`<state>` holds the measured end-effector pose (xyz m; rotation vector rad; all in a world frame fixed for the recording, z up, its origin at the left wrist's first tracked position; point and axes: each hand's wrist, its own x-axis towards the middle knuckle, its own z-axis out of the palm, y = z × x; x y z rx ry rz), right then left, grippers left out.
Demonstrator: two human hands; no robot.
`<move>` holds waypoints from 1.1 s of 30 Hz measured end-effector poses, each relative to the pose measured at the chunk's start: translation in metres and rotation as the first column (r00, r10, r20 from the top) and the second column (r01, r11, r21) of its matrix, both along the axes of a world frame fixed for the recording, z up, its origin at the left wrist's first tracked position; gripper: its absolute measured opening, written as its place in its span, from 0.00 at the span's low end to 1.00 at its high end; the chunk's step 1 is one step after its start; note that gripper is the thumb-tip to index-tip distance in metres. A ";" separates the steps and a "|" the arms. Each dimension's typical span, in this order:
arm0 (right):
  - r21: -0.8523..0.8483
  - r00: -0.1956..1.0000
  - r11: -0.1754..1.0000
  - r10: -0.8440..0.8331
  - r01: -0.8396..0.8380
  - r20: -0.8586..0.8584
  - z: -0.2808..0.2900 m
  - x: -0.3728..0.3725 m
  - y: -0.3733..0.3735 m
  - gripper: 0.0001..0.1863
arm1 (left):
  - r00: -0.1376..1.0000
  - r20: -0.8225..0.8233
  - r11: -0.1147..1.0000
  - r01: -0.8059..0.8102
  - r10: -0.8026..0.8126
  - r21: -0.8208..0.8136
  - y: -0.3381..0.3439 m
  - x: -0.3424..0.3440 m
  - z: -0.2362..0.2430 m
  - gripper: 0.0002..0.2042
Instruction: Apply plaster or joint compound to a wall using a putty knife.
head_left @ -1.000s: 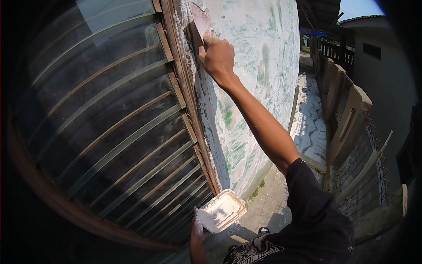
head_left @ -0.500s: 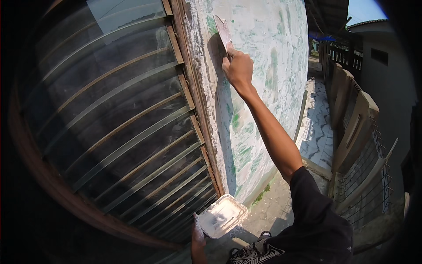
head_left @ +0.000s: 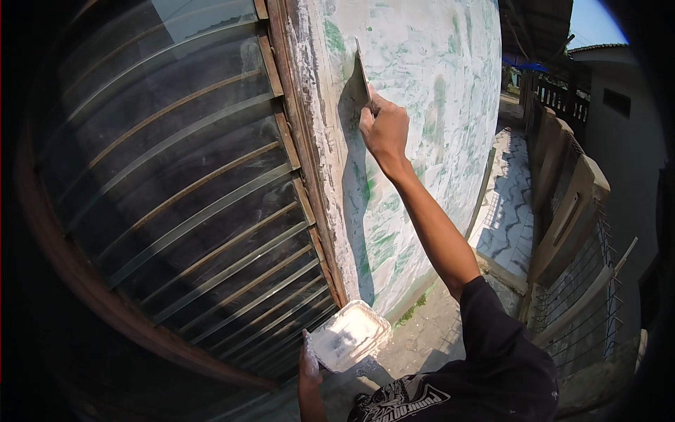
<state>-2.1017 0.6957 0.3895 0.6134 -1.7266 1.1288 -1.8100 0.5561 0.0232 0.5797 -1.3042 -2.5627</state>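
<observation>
Raised ahead of me, my right hand (head_left: 386,129) is closed round a flat putty knife (head_left: 363,69), whose blade is seen nearly edge-on against the wall (head_left: 415,91). That wall is coated in patchy white filler with green paint showing through. Low down, my left hand (head_left: 309,362) grips the near left edge of a shallow rectangular tray (head_left: 351,336) smeared with white paste. Most of the left fingers are hidden under the tray. The shadow of my right arm and the blade falls on the wall to their left.
Left of the wall stands a louvred glass window (head_left: 190,169) in a brown wooden frame (head_left: 304,141). A low concrete and wire fence (head_left: 569,218) runs along the right, beside a tiled walkway (head_left: 508,204). Concrete ground (head_left: 425,337) lies below.
The putty knife has turned from showing its flat, paste-marked face to nearly edge-on, and its tip is a little lower. The tray has shifted slightly left and up in view.
</observation>
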 end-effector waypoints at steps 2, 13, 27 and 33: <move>0.060 0.982 0.993 -0.089 0.100 -0.165 -0.016 -0.008 -0.018 0.23 | 0.999 -0.042 0.999 -0.023 0.022 -0.033 -0.002 -0.004 -0.021 0.31; 0.012 0.963 0.980 0.200 -0.201 -0.181 -0.035 0.033 -0.008 0.28 | 1.000 -0.006 1.000 -0.015 0.015 -0.009 0.029 -0.003 0.003 0.29; 0.070 0.949 0.964 0.266 -0.258 -0.166 -0.074 0.044 -0.008 0.32 | 0.998 0.007 0.995 -0.059 0.060 -0.085 0.037 -0.001 -0.012 0.32; 0.054 0.994 0.998 -0.031 0.037 -0.107 -0.076 -0.010 -0.002 0.33 | 0.998 0.035 0.993 -0.055 0.059 -0.101 0.042 -0.001 -0.002 0.32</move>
